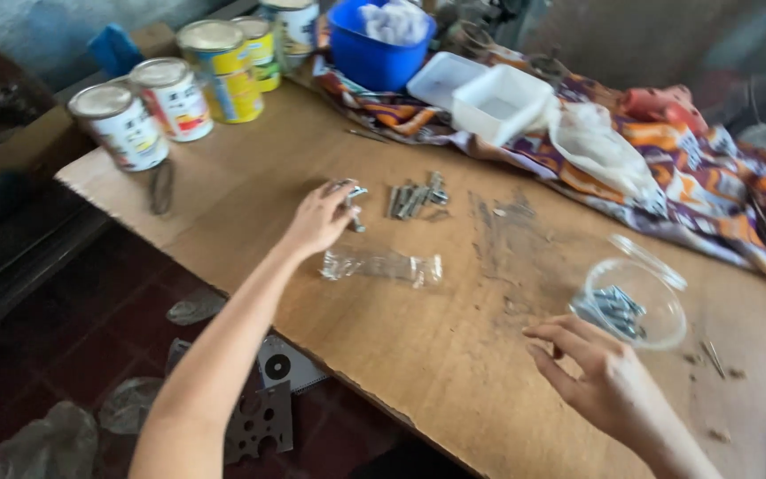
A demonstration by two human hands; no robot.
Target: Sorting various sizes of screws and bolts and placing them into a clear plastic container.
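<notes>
left hand [319, 217] pinching bolts [352, 200] just beside the loose pile [417, 200], handy for picking. clear bag [383, 265] flat on the desk [454, 355], just below that hand. right hand [600, 377] spread, empty, near the clear bowl [636, 302] of bolts.

Tins [170, 98], blue bowl [374, 53], patterned cloth [711, 177]
</notes>
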